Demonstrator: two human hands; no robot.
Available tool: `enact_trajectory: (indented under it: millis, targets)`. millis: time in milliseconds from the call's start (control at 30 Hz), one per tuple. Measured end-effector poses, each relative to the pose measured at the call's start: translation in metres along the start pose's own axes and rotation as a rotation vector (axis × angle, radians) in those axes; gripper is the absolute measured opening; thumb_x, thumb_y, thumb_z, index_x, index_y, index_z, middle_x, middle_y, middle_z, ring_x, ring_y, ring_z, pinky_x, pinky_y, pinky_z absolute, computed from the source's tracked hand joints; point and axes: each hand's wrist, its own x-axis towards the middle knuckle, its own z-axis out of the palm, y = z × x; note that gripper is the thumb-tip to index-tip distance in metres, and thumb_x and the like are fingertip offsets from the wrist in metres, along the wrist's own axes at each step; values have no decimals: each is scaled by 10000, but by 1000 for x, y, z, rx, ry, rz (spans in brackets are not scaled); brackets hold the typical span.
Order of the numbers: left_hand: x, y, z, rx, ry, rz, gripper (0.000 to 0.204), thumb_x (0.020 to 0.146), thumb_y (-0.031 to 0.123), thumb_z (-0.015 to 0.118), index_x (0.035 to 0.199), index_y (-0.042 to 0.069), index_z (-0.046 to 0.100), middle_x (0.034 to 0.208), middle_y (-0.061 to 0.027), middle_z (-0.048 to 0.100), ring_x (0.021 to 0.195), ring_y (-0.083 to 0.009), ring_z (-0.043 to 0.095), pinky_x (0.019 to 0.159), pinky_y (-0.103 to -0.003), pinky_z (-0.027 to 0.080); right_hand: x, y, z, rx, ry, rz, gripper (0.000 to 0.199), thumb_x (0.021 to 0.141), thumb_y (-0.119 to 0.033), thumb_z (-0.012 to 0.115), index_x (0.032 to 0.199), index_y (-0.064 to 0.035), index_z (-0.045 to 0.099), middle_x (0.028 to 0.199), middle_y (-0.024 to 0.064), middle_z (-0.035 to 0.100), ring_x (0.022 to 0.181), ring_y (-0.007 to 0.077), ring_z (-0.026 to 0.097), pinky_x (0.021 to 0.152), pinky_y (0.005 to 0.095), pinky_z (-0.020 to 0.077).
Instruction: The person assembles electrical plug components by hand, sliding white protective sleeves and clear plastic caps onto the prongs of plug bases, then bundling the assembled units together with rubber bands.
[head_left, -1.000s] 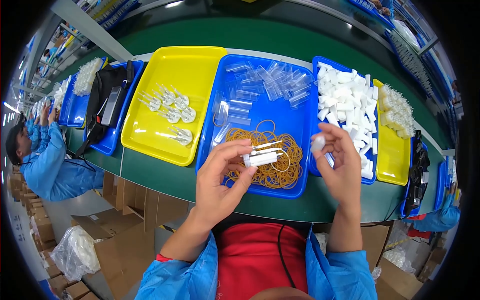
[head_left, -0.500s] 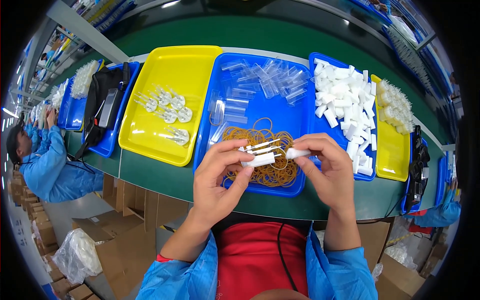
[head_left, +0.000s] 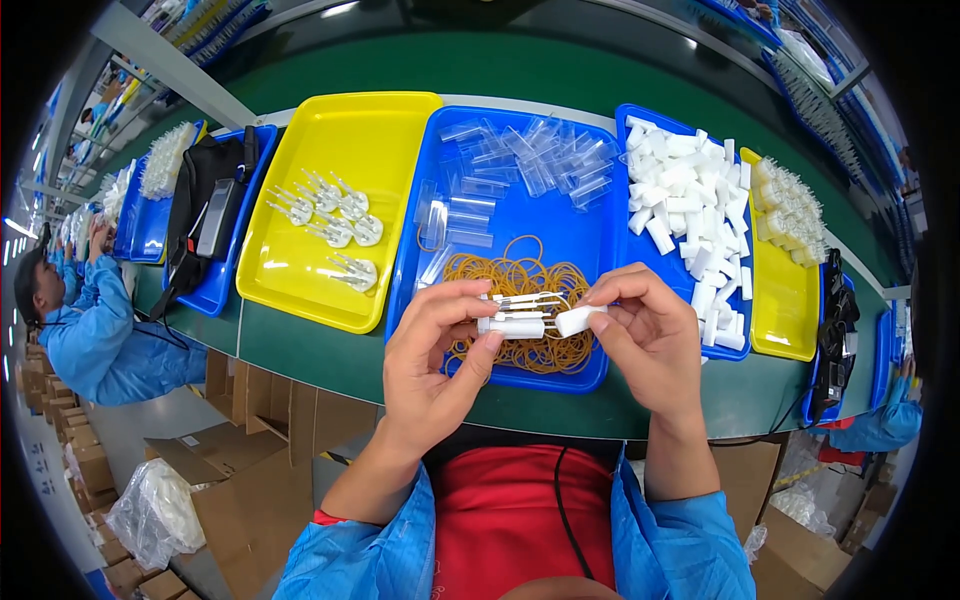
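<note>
Between the thumb and fingers of my left hand [head_left: 430, 350] is a white pronged part [head_left: 512, 327] with several thin prongs pointing right; a white sleeve seems to cover its nearest prong. My right hand [head_left: 650, 345] pinches a short white sleeve [head_left: 576, 319], tilted, at a prong's tip; whether the tip is inside it I cannot tell. Both hands hover over a heap of brown rubber bands [head_left: 560, 355] in the middle blue tray [head_left: 570, 240]. Clear plastic sleeves [head_left: 540, 165] lie at that tray's far end.
Left of it, a yellow tray [head_left: 350, 120] carries several white pronged parts [head_left: 335, 230]. A heap of white sleeves [head_left: 685, 190] fills the blue tray at right, beside another yellow tray [head_left: 785, 320]. A person in blue [head_left: 105, 330] works at far left; cardboard boxes [head_left: 250, 510] stand below the table.
My right hand has shifted slightly left, bringing its white sleeve up to the prongs. The pronged part in my left hand has turned more level.
</note>
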Motion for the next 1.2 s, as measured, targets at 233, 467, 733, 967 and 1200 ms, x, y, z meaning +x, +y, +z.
enact_trajectory:
  millis: [233, 467, 733, 967, 1200]
  targets:
    - [-1, 4, 0, 18, -28, -24, 332, 1013, -124, 717, 1329, -33, 673, 1490, -216, 600, 1290, -239, 690, 1072, -384, 616, 0, 1, -4, -225, -16, -96, 216, 1022, 141, 674, 1162, 37, 801, 1269, 120, 644, 1155, 166, 687, 967, 289, 605]
    - [-1, 4, 1, 18, -18, -32, 336, 1010, -130, 720, 1330, -38, 674, 1484, -212, 596, 1298, -244, 695, 1069, -376, 628, -2, -2, 3, -206, -14, -61, 244, 1027, 129, 683, 1217, 34, 803, 1282, 129, 647, 1186, 175, 687, 988, 289, 606]
    - [-1, 3, 1, 136, -61, -2, 332, 988, -135, 751, 1303, -46, 698, 1480, -196, 601, 1255, -253, 730, 1024, -358, 660, -1, -3, 6, -214, -20, -44, 256, 1018, 137, 683, 1219, 34, 803, 1289, 132, 651, 1186, 179, 689, 971, 294, 604]
    - [0, 3, -2, 278, -88, 28, 312, 973, -118, 785, 1270, -45, 725, 1445, -192, 631, 1211, -261, 758, 976, -354, 678, 0, -4, 5, -199, -1, -43, 255, 1013, 145, 679, 1210, 41, 803, 1290, 132, 657, 1189, 182, 690, 980, 291, 603]
    - [2, 6, -2, 373, -93, 66, 311, 936, -101, 833, 1230, -32, 756, 1379, -180, 687, 1164, -261, 782, 953, -357, 684, 0, -1, 3, -206, -3, -42, 262, 1005, 148, 683, 1213, 42, 802, 1280, 130, 662, 1172, 181, 698, 971, 287, 604]
